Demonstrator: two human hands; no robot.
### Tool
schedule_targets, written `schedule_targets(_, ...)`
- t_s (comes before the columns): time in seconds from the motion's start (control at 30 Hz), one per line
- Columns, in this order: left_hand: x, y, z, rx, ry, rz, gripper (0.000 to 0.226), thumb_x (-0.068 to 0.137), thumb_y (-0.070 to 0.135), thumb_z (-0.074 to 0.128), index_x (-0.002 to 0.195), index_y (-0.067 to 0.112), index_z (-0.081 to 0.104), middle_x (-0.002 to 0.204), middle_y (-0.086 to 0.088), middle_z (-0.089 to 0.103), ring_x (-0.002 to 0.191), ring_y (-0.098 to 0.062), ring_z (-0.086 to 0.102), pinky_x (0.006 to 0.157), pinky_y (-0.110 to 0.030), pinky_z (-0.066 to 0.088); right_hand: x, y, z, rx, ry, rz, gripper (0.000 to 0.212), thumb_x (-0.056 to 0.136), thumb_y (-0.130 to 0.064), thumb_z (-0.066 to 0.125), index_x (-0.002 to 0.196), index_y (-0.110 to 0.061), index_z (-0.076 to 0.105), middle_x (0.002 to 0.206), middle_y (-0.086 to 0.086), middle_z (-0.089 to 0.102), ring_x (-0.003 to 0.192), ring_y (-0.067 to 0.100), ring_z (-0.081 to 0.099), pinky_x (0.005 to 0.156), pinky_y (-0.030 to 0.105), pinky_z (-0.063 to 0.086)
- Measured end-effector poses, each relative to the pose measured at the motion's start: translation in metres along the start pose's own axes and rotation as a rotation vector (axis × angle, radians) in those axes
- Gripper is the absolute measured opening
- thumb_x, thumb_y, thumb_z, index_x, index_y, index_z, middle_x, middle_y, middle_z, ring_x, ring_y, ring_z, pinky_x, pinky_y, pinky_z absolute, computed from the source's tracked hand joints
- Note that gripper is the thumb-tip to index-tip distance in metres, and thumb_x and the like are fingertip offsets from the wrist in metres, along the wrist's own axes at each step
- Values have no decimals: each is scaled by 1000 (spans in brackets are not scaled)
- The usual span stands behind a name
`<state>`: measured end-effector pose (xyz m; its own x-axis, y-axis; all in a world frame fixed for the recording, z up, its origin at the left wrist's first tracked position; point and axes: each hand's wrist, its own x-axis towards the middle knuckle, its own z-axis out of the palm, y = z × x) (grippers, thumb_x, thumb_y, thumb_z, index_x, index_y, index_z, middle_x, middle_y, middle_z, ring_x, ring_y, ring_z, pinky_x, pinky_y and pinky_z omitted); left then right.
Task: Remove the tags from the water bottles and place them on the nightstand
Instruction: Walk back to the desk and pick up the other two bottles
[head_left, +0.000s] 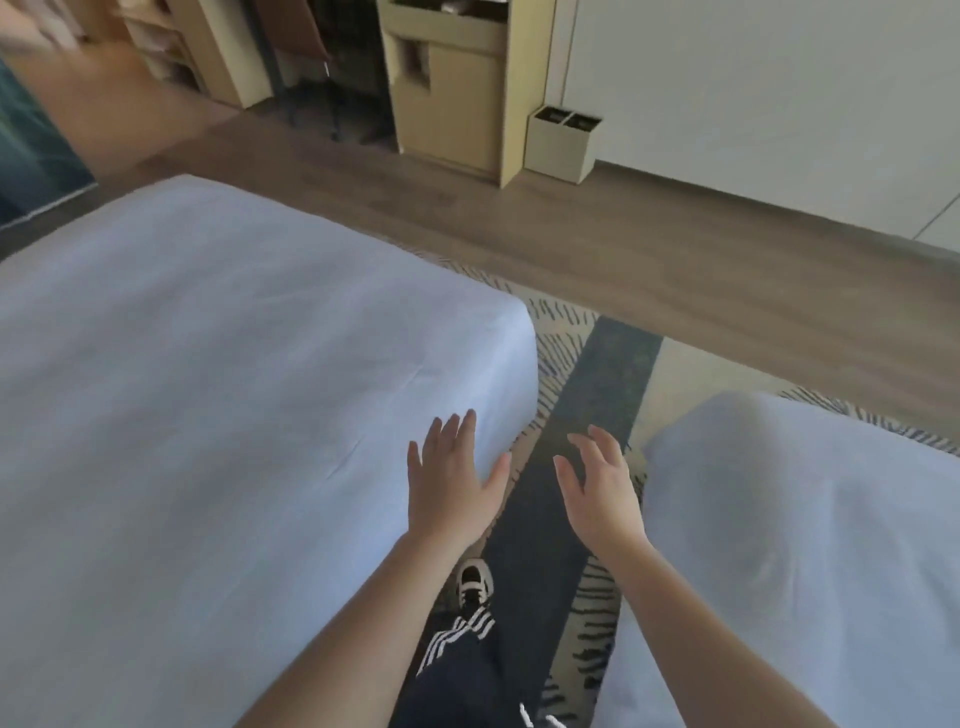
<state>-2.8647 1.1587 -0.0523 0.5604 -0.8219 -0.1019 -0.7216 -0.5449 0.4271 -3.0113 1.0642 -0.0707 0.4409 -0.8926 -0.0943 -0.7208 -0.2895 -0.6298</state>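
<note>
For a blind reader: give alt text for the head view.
Two empty hands, left hand and right hand, fingers spread, reach forward between two white beds. Below them lie a patterned rug and a shoe; no bottles show.

Both beds (208, 389) cut off by edges; far furniture (447, 104) blurred.

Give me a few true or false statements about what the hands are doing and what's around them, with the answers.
1. Both hands hold nothing. True: the left hand and right hand are open.
2. A bottle lies on the left bed. False: no bottle shows anywhere.
3. A rug runs between the beds. True.
4. The left hand grips a tag. False: its fingers are straight and hold nothing.
5. The bin stands on the right bed. False: it stands on the floor by the wall.
</note>
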Motion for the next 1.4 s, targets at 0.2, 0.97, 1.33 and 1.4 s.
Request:
schedule_targets(0.2,112,33,25,10,-49,74,73,92,64,30,153,26,17,162,1,18,150,-22,10,121,-49,7,93,28,-13,2,70,103,45,97,-41,44,138,-23,44,154,-2,27,140,21,28,109,38,35)
schedule_targets(0.97,567,163,67,-6,4,46,69,96,55,37,153,19,22,160,-5,25,149,-23,13,120,-51,10,575,82,-87,-58,51,7,46,98,-36,43,139,-16,43,148,5,36,135,24,33,107,40,36)
schedule_targets(1.33,779,224,60,47,117,-206,68,96,57,31,152,20,22,157,-2,30,147,-22,20,118,-50,16,840,71,-130,-92,-81,-248,44,98,-35,43,138,-18,44,143,0,41,130,21,34,103,38,37)
schedule_targets(1.4,806,221,57,70,119,-237,68,96,58,31,152,19,23,157,-2,31,146,-22,22,117,-50,19,875,62,-124,-86,-115,-273,45,98,-35,42,139,-18,43,145,1,40,133,22,33,106,40,36)
